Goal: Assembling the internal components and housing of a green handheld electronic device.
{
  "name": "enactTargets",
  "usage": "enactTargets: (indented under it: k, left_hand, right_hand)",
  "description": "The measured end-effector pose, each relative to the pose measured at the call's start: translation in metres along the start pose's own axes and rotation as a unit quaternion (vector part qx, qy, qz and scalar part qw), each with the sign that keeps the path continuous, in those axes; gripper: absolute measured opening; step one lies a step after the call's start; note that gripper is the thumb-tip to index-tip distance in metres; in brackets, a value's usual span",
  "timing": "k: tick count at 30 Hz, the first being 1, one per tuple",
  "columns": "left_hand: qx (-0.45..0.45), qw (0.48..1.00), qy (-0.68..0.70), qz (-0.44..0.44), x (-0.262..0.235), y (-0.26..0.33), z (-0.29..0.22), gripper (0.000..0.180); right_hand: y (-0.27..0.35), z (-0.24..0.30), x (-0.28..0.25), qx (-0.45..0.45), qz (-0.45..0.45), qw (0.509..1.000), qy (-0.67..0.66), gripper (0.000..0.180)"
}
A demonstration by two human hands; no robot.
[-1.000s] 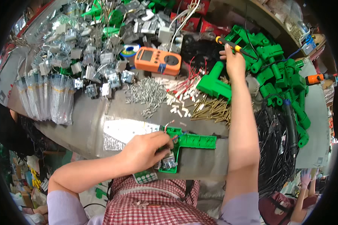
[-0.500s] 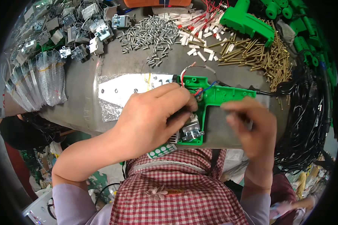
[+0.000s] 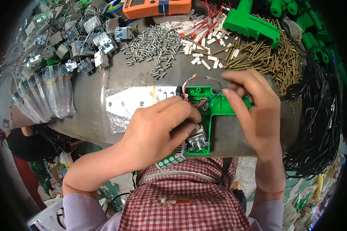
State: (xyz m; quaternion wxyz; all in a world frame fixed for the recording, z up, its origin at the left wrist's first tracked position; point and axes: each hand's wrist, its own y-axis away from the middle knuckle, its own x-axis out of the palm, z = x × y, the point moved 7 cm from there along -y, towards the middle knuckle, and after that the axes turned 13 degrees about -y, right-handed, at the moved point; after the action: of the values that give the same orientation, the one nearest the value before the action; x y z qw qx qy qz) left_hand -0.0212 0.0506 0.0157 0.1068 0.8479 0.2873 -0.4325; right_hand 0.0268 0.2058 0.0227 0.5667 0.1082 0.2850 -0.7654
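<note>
A green plastic tool housing half [image 3: 207, 131] lies on the bench in front of me, its inside facing up. A pointed white plate with holes [image 3: 131, 102], partly in clear wrap, extends from its left side. My left hand [image 3: 154, 125] rests over the housing's left part, fingertips pinched down inside; what they press on is hidden. Beside them sits a shiny metal bracket part [image 3: 197, 142]. Red, white and blue wires [image 3: 209, 99] rise out of the housing. My right hand [image 3: 254, 106] is over the handle, thumb and forefinger apart near the loose wire ends.
Silver screws [image 3: 152, 46], white connectors [image 3: 204, 42] and brass-coloured long screws [image 3: 258, 54] are heaped behind. Metal thermostat-like parts [image 3: 73, 42] and bagged pieces [image 3: 50, 94] lie left. Another green housing [image 3: 254, 27], an orange meter [image 3: 158, 7] and black cables [image 3: 312, 142] surround the work.
My right hand has moved up and slightly left to the wires, its thumb and forefinger now spread. The left hand stays on the housing. The whole view has shifted slightly.
</note>
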Motion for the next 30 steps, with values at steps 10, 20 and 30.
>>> enactTargets:
  k: [10, 20, 30]
  left_hand:
    - [0.003, 1.0, 0.015, 0.002, 0.0, 0.0, -0.001, 0.022]
    - [0.034, 0.998, 0.028, -0.034, -0.003, 0.001, -0.001, 0.019]
    - [0.028, 0.999, 0.002, -0.028, -0.002, 0.001, -0.002, 0.019]
  right_hand:
    - [-0.019, -0.019, 0.027, 0.173, 0.037, 0.949, -0.263, 0.015]
    - [-0.015, -0.02, 0.024, 0.178, 0.002, 0.937, -0.302, 0.017]
    - [-0.037, -0.008, 0.015, 0.131, 0.123, 0.964, -0.198, 0.022]
